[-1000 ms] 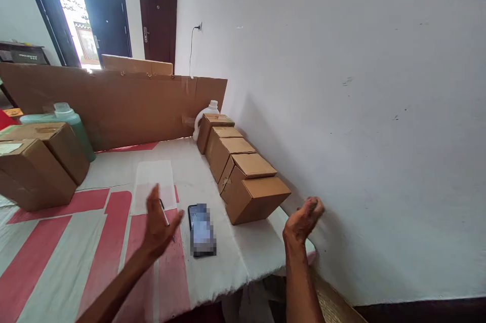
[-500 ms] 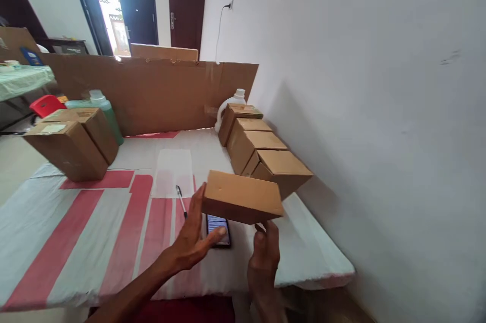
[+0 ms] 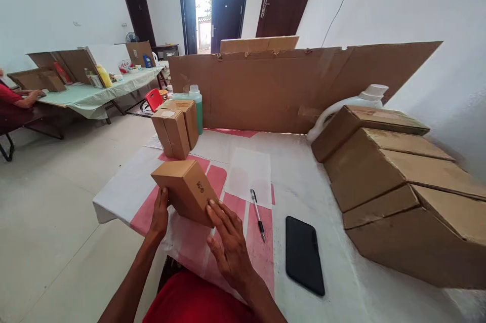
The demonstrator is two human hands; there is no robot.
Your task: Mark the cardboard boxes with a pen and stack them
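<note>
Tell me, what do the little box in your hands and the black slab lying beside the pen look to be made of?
The box looks like plain brown cardboard: matte, with folded edges and a small printed mark. The black slab seems to be a phone with a glass front, dark, smooth and faintly glossy. The pen looks part metal, part black plastic; hard to tell.

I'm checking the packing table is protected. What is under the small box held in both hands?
Under the small box lies the red-and-white table cloth. The left hand and right hand hold its sides. The box hides where its bottom meets the cloth.

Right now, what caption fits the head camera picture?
Left hand and right hand hold a small brown cardboard box above the red-and-white table cloth.
</note>
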